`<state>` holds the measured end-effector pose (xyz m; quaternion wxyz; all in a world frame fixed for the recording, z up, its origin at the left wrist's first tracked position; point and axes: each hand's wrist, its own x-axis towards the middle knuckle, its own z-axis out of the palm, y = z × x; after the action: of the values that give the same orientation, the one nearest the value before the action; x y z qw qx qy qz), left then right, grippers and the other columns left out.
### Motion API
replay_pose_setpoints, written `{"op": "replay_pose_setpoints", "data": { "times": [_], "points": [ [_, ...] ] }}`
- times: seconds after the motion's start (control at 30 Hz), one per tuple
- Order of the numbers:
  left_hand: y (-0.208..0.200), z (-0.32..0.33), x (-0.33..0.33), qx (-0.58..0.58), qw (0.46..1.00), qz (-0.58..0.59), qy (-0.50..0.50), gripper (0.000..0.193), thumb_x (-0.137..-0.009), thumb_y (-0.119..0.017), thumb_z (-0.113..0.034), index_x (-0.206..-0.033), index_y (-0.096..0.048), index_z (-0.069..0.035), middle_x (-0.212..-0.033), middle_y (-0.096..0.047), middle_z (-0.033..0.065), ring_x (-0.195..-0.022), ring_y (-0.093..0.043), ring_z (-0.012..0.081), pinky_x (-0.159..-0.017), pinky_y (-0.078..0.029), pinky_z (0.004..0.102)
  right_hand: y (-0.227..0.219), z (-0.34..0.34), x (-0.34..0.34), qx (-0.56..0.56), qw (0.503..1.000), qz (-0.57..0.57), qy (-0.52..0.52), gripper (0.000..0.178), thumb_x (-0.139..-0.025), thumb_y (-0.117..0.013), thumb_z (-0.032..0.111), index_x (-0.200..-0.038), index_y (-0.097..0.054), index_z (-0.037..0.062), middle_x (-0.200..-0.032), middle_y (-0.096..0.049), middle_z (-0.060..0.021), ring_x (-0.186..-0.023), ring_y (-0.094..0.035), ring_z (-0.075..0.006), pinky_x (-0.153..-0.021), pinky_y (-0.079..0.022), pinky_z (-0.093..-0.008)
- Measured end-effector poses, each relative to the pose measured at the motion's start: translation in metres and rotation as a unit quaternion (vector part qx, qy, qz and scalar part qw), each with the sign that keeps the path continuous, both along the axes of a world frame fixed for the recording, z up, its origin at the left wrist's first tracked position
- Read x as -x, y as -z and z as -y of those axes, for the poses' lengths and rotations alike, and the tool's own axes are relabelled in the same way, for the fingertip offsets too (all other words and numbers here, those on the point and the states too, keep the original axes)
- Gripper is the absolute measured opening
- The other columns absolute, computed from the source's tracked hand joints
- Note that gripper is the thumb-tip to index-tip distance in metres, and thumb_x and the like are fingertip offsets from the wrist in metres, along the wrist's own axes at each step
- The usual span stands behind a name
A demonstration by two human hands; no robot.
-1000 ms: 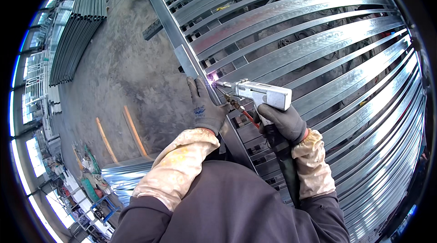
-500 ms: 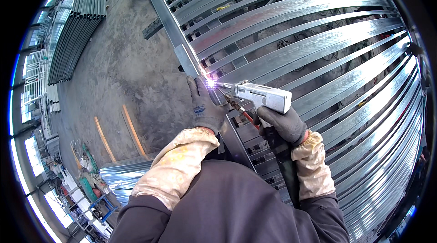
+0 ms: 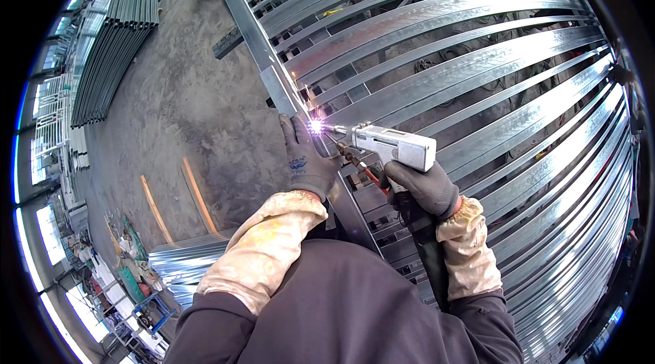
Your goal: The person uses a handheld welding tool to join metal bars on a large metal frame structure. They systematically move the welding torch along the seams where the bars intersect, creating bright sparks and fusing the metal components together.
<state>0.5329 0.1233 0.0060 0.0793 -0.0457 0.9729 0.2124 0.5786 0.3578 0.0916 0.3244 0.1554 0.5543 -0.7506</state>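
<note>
My right hand, in a dark grey glove, is closed round the grip of a white welding gun. The gun's narrow nozzle points left, and a bright violet-white arc glows at its tip on the edge of a metal rail. Small orange sparks rise above the glow. My left hand, gloved alike, lies on the rail just left of the arc, its visible fingers stretched out along the metal. The thumb side is partly hidden. A brass fitting with a red hose hangs under the gun.
Long galvanized metal bars run side by side across the right, with gaps between them. Bundled tubes lie on the concrete floor at far left. Two orange-brown strips and a stack of shiny sheets are at lower left.
Orange sparks now fly up from the arc, more than before. Both hands and the welding gun stay nearly in place.
</note>
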Motion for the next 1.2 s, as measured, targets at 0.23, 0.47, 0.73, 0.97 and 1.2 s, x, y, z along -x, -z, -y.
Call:
{"op": "replay_pose_setpoints", "data": {
  "times": [0.23,0.47,0.73,0.97,1.2],
  "points": [
    [0.004,0.002,0.000,-0.006,1.000,-0.012,0.004,0.128,-0.062,-0.093,-0.031,-0.158,-0.018,0.005,-0.165,-0.010,0.0320,-0.154,-0.018,0.0447,-0.126,-0.026,0.0399,0.002,0.001,-0.003,-0.005,1.000,-0.010,0.010,0.032,-0.100,-0.063,0.022,-0.121,-0.061,-0.0026,-0.084,-0.068,-0.0067,-0.063,-0.066,-0.0128,-0.056,-0.054,-0.0264],
    [-0.006,-0.003,0.001,-0.018,1.000,0.000,-0.003,0.129,-0.060,-0.094,-0.031,-0.158,-0.018,0.005,-0.164,-0.011,0.0330,-0.153,-0.018,0.0454,-0.126,-0.026,0.0406,0.002,0.000,-0.004,0.001,1.000,-0.008,0.004,0.037,-0.100,-0.064,0.024,-0.127,-0.059,-0.0005,-0.087,-0.067,-0.0050,-0.066,-0.064,-0.0096,-0.058,-0.056,-0.0236],
    [0.001,0.000,0.000,-0.020,0.999,-0.025,0.007,0.128,-0.062,-0.095,-0.032,-0.158,-0.019,0.004,-0.164,-0.010,0.0331,-0.154,-0.018,0.0453,-0.126,-0.026,0.0408,0.000,0.000,-0.006,-0.015,1.000,0.004,0.002,0.034,-0.100,-0.061,0.020,-0.125,-0.060,-0.0015,-0.084,-0.069,-0.0066,-0.062,-0.064,-0.0127,-0.055,-0.054,-0.0264],
    [-0.003,-0.001,0.000,-0.017,1.000,-0.007,0.004,0.126,-0.065,-0.093,-0.033,-0.159,-0.018,0.004,-0.164,-0.009,0.0334,-0.154,-0.017,0.0448,-0.126,-0.026,0.0401,0.000,0.000,-0.009,-0.014,1.000,-0.007,0.001,0.036,-0.101,-0.060,0.021,-0.129,-0.058,-0.0006,-0.086,-0.068,-0.0061,-0.064,-0.064,-0.0119,-0.055,-0.054,-0.0258],
    [-0.005,-0.002,0.001,0.001,1.000,0.002,0.008,0.125,-0.067,-0.092,-0.033,-0.159,-0.017,0.005,-0.164,-0.009,0.0340,-0.154,-0.018,0.0451,-0.126,-0.027,0.0400,-0.002,-0.003,-0.010,-0.007,1.000,0.013,-0.009,0.041,-0.100,-0.065,0.028,-0.130,-0.058,0.0018,-0.085,-0.066,-0.0042,-0.065,-0.064,-0.0104,-0.057,-0.054,-0.0245]
  ]
}}
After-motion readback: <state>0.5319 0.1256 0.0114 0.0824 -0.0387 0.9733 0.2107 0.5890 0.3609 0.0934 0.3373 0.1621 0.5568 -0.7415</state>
